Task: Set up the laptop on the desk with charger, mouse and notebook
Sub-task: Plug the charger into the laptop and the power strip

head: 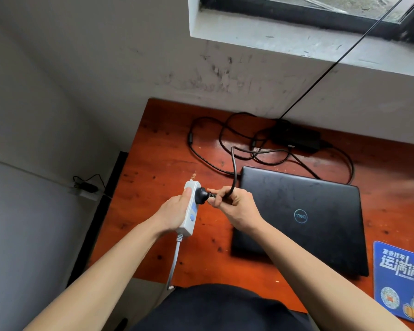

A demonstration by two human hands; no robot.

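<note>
The left hand (pixel 175 211) grips a white power strip (pixel 190 211), its long axis pointing away from the person, above the table (pixel 153 163) near its left edge. Just to its right, the right hand (pixel 234 204) has its fingers (pixel 216 191) closed on the charger plug (pixel 202 195), whose prongs seem to be seated in the strip. The closed laptop (pixel 301 218) lies further right.

Two readable marks, both to the right of the right hand (pixel 234 206).
The laptop (pixel 320 235) lid just beside that hand bears a round DELL logo, seen upside down; the blue mouse pad (pixel 399 278) farther right reads "运满满" in white, with smaller characters above it.
</note>
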